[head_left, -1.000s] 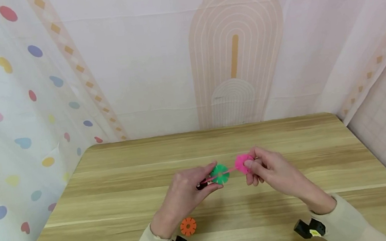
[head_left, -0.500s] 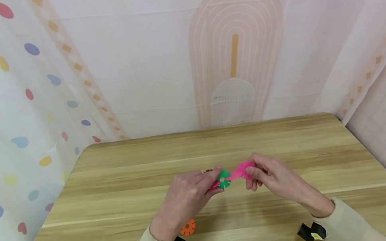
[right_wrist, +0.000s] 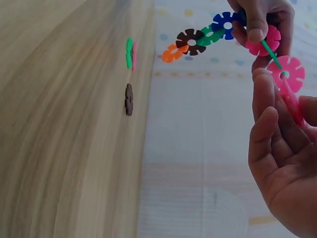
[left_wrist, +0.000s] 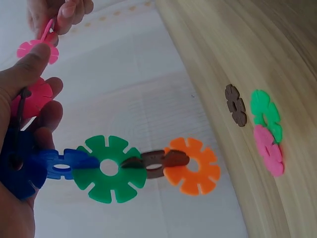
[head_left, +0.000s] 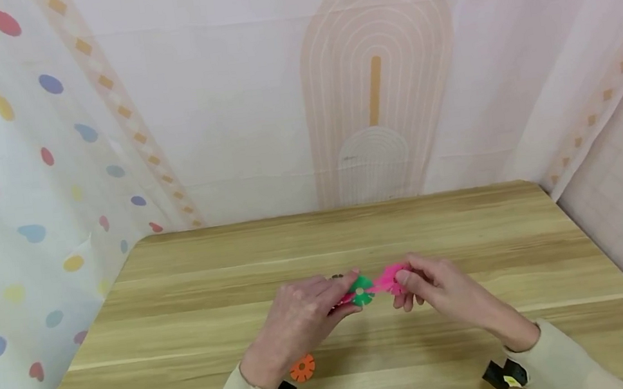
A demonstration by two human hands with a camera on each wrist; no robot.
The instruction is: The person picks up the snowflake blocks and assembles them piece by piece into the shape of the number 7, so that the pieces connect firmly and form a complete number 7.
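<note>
Hands Drawn Together Over the Table

Now the two hands sit closer than a second ago, almost meeting above the table (head_left: 183,288). At nine o'clock, the left hand (head_left: 303,315) grips a chain of snowflake discs (left_wrist: 111,168) by its blue end. At three o'clock, the right hand (head_left: 436,289) pinches the pink disc (head_left: 393,277), pressed against the green disc (head_left: 361,290). One orange disc (head_left: 302,368) lies at six o'clock, unmoved.
</note>
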